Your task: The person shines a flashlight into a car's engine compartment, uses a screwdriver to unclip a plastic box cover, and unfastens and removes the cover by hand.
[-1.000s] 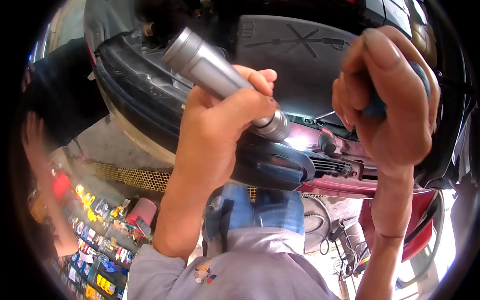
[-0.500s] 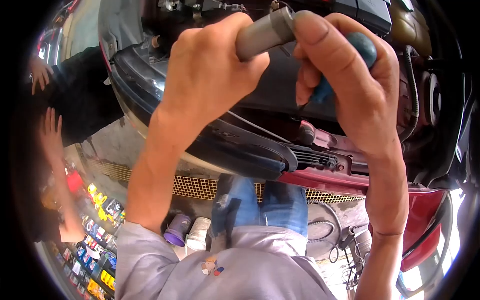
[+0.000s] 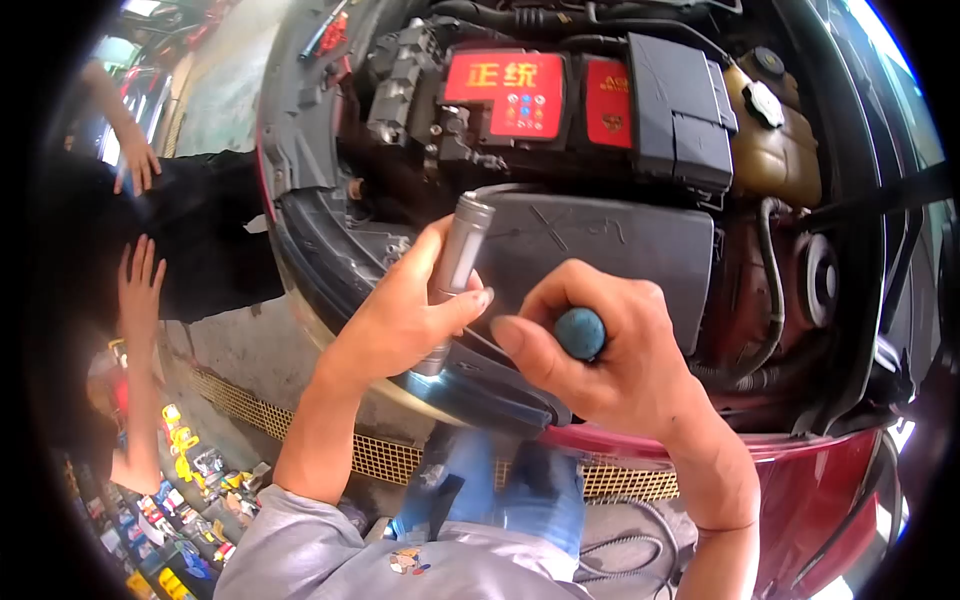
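My left hand (image 3: pixel 400 310) is wrapped round a silver flashlight (image 3: pixel 463 250), whose lit end points down over the black front edge of the car (image 3: pixel 480 400). In my right hand (image 3: pixel 620 350) is a tool with a round blue handle end (image 3: pixel 580 333); the rest of it is hidden beneath my fist. Both hands are above the front of the open engine bay, a short gap apart. Behind them lies a black cover (image 3: pixel 630 240) with marks on it.
A red-topped battery (image 3: pixel 505 90), a black box (image 3: pixel 680 110) and a tan reservoir (image 3: pixel 775 140) fill the engine bay. At left, another person's hands (image 3: pixel 140 285) show beside dark cloth. Yellow grating (image 3: pixel 380 460) crosses the floor, with many small items at lower left.
The view has shifted, so more of the engine bay shows. The flashlight has turned steeper, its lit end down. My right hand has come lower and left, still round the blue handle.
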Demonstrator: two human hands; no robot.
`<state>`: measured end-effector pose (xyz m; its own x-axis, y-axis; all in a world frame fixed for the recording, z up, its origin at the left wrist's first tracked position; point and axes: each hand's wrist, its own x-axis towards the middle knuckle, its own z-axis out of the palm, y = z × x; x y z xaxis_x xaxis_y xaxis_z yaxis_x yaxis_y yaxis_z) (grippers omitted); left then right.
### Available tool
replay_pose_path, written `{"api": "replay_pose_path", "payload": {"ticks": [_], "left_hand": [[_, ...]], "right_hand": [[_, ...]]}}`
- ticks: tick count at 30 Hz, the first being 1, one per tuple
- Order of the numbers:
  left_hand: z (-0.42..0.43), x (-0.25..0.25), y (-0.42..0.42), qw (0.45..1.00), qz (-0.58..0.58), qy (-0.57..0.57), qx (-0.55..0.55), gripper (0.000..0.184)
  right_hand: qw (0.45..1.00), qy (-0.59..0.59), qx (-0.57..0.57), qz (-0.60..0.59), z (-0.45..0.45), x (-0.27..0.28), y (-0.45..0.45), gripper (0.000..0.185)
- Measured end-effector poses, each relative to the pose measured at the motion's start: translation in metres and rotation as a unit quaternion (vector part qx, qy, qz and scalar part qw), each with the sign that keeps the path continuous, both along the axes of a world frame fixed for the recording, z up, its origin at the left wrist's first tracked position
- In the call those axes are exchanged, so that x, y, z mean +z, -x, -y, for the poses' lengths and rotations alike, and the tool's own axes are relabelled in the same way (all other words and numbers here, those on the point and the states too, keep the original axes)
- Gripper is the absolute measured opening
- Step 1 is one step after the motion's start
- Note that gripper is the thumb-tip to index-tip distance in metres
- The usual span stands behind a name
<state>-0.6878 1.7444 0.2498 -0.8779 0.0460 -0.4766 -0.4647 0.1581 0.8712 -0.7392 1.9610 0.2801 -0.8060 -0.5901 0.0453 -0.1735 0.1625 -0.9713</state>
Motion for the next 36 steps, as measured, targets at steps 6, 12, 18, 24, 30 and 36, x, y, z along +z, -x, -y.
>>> {"api": "replay_pose_path", "payload": {"ticks": [6,12,18,24,30,36], "left_hand": [[0.024,-0.015,0.025,0.994,-0.042,-0.053,0.081,0.075],[0.013,-0.016,0.106,0.989,-0.138,0.013,0.043,0.059],[-0.032,-0.066,0.207,0.884,-0.306,0.353,0.004,0.046],[-0.051,-0.043,0.201,0.814,-0.34,0.453,-0.125,0.061],[-0.048,-0.039,0.195,0.803,-0.304,0.486,-0.162,0.07],[-0.046,-0.032,0.198,0.8,-0.283,0.491,-0.195,0.077]], "right_hand": [[0.999,-0.023,0.017,-0.033,0.013,-0.001,-0.001,0.019],[0.997,-0.033,0.038,-0.058,0.018,-0.008,-0.006,0.026],[0.997,-0.021,0.033,-0.066,0.018,-0.007,-0.006,0.026],[0.998,-0.01,0.008,-0.062,0.013,-0.015,-0.001,0.027],[0.995,-0.053,0.015,-0.084,0.011,-0.01,0.001,0.03],[0.993,-0.067,0.01,-0.096,0.011,-0.01,0.001,0.031]]}}
